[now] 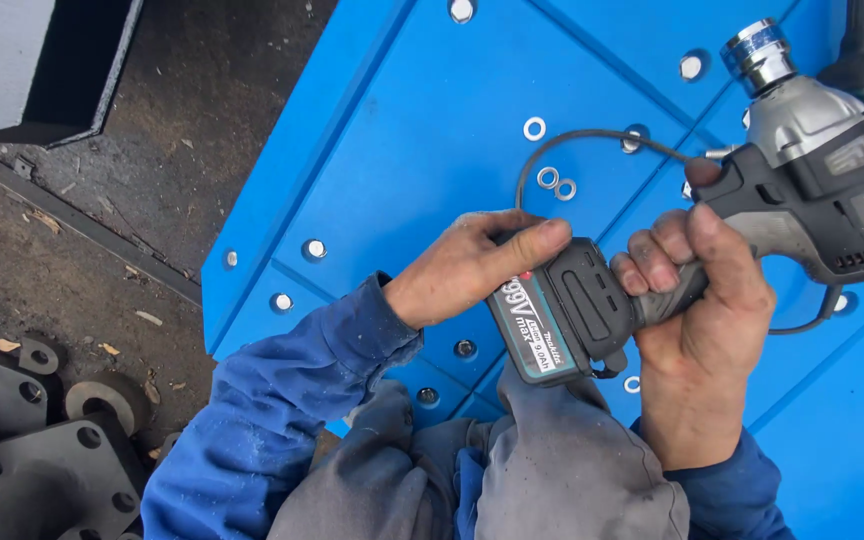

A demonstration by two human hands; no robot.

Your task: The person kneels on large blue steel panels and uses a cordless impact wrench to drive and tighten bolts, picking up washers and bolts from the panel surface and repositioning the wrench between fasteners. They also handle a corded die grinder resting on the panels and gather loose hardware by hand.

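R hand (697, 310) wrapped tight round grip of cordless impact wrench (802, 170), held above blue panel (402, 150). L hand (472, 265) clamped on its battery pack (552, 315). Loose washers (556, 182) near panel's middle.

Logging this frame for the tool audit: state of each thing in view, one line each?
Cordless impact driver: held up, tilted, above the panel.
Battery pack: at the handle base; seating unclear.
Left hand: gripping the battery pack.
Right hand: closed around the handle.
Loose washers: lying flat on the blue panel.
Panel bolts: set in their holes.
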